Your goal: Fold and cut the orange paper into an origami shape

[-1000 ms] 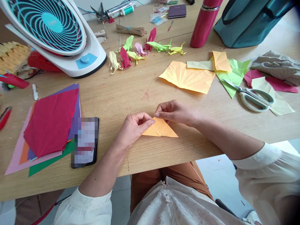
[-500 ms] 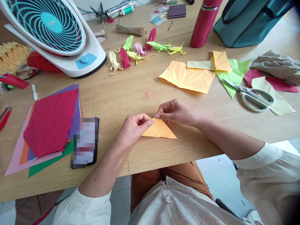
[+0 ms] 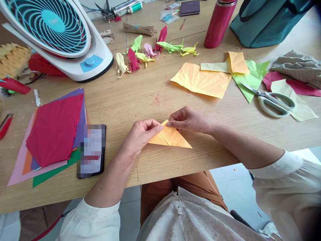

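A folded orange paper [image 3: 173,138], triangular in outline, lies low over the table near its front edge. My left hand [image 3: 144,134] pinches its upper left side, thumb on top and fingers curled behind. Close beside it, my right hand [image 3: 187,119] pinches the same paper near the top corner between thumb and forefinger. A crease or fold edge runs down the middle of the paper. The fingertips under the paper are hidden. Beyond my hands lies a larger creased orange sheet [image 3: 200,82].
Left of my hands are a phone [image 3: 91,150] and stacked coloured papers [image 3: 55,130]. A fan [image 3: 92,63] stands at the back left, folded paper figures [image 3: 134,60] behind my hands. Scissors [image 3: 273,102] lie right, below a pink bottle [image 3: 218,25] and a teal bag [image 3: 260,30].
The orange paper's top corner now shows between my hands, and its lower edge reaches slightly wider. My left hand has shifted up slightly; both hands keep their pinch.
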